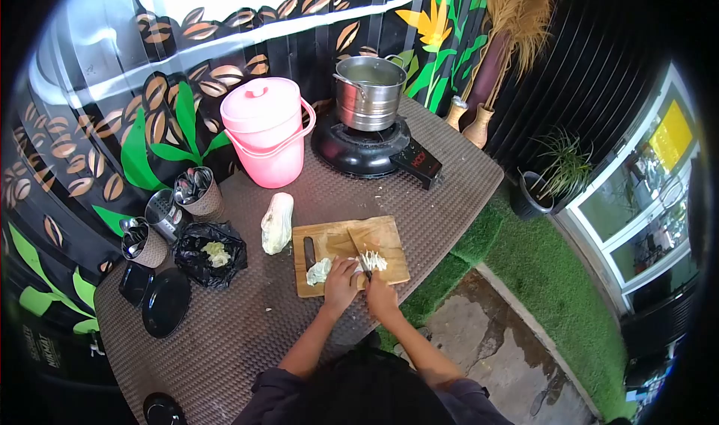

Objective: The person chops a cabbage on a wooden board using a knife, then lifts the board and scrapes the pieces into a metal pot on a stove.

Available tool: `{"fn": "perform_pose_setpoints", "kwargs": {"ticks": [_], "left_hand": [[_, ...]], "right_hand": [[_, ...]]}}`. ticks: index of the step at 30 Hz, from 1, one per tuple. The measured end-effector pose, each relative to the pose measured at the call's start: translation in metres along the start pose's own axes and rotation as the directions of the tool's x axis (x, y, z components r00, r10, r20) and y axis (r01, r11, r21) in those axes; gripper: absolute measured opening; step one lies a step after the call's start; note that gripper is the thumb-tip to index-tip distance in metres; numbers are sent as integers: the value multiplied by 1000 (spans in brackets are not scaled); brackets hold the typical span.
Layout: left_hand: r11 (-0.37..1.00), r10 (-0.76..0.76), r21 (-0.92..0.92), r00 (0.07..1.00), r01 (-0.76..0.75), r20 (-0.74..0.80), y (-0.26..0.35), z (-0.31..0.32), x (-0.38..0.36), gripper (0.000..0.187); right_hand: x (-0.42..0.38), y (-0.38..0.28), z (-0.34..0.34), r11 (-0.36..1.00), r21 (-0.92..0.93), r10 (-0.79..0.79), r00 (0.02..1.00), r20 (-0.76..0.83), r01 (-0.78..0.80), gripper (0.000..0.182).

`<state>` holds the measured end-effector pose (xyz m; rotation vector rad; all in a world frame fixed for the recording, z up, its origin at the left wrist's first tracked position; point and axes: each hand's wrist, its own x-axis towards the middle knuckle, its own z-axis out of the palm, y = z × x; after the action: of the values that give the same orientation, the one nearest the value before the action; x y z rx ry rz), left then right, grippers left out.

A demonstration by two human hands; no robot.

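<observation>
My right hand (pixel 382 298) grips a kitchen knife (pixel 356 243) by its handle, with the blade pointing away from me over the wooden cutting board (pixel 329 234). Under the curled fingers of my left hand (pixel 341 284) is a pale piece of napa cabbage (pixel 319 271), held down on the board close to the blade; the fingers partly hide it. Thin white cabbage shreds (pixel 374 261) lie just right of the knife. Beyond the board's far left corner, a larger head of napa cabbage (pixel 277 224) rests on the woven-textured table (pixel 247 313).
A pink lidded bucket (pixel 266 133) and a steel pot (pixel 368 95) on a black stove (pixel 359 152) stand at the back. Leftward are a black plastic bag (pixel 198 275) with cabbage scraps, cutlery holders (pixel 198 193) and a black plate (pixel 166 303). The table's edge runs along the right.
</observation>
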<state>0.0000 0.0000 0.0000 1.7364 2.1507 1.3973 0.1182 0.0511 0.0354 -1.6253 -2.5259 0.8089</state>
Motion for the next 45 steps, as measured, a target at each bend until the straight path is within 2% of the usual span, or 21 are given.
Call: {"fn": "perform_pose_setpoints", "kwargs": {"ticks": [2,3,5,7,9,13,16,21,25,27,32,34,36,38,41,43,45], "left_hand": [[1000,25,18,1000,-25,-15,1,0,4,23],[992,109,73,993,-106,-44,-25,-19,40,23],[995,97,43,995,-95,-39,-23,-20,35,22],[997,73,25,997,-72,-32,-22,-17,28,22],[998,62,5,998,-62,-28,-20,-16,26,22],[996,87,3,996,-87,-15,-16,-12,17,24],[996,89,2,996,-89,0,-11,-11,10,25],[997,73,-19,997,-73,7,-4,-8,1,27],[997,50,-62,999,-48,21,-4,-8,-3,27],[997,41,-69,999,-40,17,-4,-8,0,26],[996,52,-70,999,-52,-1,-7,-9,-2,23],[996,26,-80,1000,-27,-10,-3,-12,-3,22],[995,0,-95,1000,-2,-18,-4,-9,-5,22],[999,53,3,997,-53,-49,-11,-2,-7,20],[996,43,83,997,-39,-56,-2,-10,-6,19],[996,45,86,997,-39,-64,-4,-9,-6,19],[995,44,88,997,-38,-71,-4,-10,-7,19]], "right_hand": [[10,1,-9,998,6,-64,998,-13,64,33],[41,-28,-12,992,56,-110,990,-89,116,33],[32,-28,-23,985,44,-163,985,-61,166,33],[20,-27,-17,989,13,-149,988,-36,149,30],[10,-23,3,984,-86,-171,967,-189,157,28],[-2,-21,13,998,-39,-62,988,-139,57,27],[11,-17,9,998,8,-58,987,-153,60,27],[3,-14,-17,984,-82,-168,980,-109,160,24],[-19,-12,-5,989,-77,-131,987,-95,124,24],[-22,-13,15,993,-112,-55,978,-199,33,20],[-11,-15,16,986,-147,-112,968,-226,79,18],[-4,-12,4,988,-78,-141,980,-143,131,19],[-3,-8,-7,987,-88,-142,982,-125,131,19],[-7,-7,-11,986,-97,-143,984,-109,133,20],[-22,-7,-2,975,-143,-185,977,-105,169,20],[-31,-18,4,991,-125,-62,988,-142,45,19],[-25,-16,10,990,-135,-41,992,-123,24,19]]}}
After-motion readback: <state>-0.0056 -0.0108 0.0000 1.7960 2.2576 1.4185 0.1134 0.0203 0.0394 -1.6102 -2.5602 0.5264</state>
